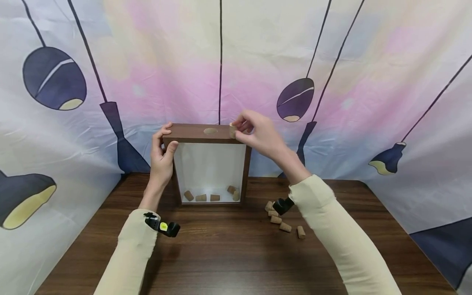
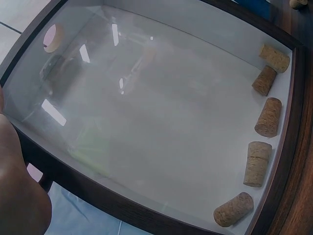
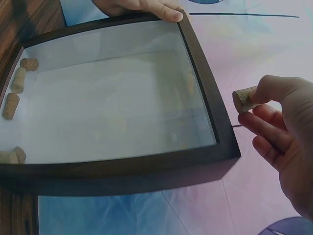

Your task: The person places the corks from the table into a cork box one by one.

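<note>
Loose corks (image 1: 284, 221) are lying on the wooden table (image 1: 228, 254) at five o'clock of the frame box (image 1: 210, 164), which is standing upright mid-table. The left hand (image 1: 162, 157) is gripping its top corner at ten o'clock. The right hand (image 1: 258, 133) is pinching a cork (image 1: 232, 130) at one o'clock, just beside the top hole (image 1: 210, 131).

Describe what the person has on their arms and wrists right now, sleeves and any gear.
Both arms wear long, loose cream sleeves that end at the wrists; the hands are bare. A small black camera unit is strapped at each wrist: the left wrist unit carries a round yellow sticker, while the right wrist unit shows plain black. No cables, gloves, rings or watches are visible.
</note>
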`<state>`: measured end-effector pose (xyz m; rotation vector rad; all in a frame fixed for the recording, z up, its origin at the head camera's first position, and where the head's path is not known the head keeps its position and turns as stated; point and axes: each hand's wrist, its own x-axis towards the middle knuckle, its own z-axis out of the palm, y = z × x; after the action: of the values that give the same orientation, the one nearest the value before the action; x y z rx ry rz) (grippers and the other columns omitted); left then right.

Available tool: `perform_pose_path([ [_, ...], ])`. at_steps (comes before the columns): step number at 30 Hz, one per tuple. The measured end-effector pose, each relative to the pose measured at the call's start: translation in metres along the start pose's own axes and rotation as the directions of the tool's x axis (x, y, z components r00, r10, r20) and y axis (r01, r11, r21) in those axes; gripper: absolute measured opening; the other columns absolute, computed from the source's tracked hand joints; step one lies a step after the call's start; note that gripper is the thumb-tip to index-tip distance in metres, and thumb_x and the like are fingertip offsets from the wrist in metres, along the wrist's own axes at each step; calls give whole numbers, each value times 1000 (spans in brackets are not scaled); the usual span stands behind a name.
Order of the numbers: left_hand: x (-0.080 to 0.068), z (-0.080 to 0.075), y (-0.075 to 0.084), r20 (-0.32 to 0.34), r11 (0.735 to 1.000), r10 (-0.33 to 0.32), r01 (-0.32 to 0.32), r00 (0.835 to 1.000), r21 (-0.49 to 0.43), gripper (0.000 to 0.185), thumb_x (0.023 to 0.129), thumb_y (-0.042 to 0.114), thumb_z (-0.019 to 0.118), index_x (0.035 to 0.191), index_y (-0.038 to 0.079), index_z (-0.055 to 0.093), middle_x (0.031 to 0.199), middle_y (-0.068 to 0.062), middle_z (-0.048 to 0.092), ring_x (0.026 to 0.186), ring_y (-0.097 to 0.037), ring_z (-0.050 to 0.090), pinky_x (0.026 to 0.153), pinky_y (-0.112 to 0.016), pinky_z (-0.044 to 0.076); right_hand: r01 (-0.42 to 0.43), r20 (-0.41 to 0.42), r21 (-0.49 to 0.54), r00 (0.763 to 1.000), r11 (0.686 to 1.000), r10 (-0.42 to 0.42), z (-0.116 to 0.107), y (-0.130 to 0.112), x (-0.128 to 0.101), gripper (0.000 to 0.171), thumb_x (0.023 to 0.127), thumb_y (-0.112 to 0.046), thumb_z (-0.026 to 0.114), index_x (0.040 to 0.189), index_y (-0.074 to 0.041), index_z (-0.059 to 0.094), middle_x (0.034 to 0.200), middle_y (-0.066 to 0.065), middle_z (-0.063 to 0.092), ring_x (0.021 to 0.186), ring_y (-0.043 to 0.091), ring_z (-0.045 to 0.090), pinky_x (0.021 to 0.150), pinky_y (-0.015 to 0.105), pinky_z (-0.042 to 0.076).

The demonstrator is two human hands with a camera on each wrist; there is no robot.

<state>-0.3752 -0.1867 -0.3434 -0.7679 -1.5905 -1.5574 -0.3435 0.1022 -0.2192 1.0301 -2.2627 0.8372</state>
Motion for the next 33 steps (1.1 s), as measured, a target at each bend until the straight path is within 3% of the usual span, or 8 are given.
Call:
perform_pose_path([
  [9,0,-2,-3,-3,1000,0,0,1000,2,41,103,18,54,132,-7,38,156,-16,36,137,-17,37,90,-24,35,-35,34,42,999,998,34,20,-9,24,11,89,-5,66,100,-5,65,103,7,69,89,17,69,80,26,54],
  [19,0,-1,-2,4,1000,1,-1,1000,-6,43,102,21,55,132,-6,39,156,-17,36,141,-19,35,95,-25,35,-108,55,14,993,994,107,38,-11,36,13,92,-6,67,105,-4,65,104,8,69,92,18,69,83,25,54],
  [33,0,-2,-4,2,1000,-12,12,1000,-3,43,102,21,54,132,-6,38,156,-17,35,141,-19,35,96,-25,35,-217,4,-6,976,976,217,47,-15,41,13,95,-9,66,108,-7,67,101,7,70,91,16,67,83,23,52],
])
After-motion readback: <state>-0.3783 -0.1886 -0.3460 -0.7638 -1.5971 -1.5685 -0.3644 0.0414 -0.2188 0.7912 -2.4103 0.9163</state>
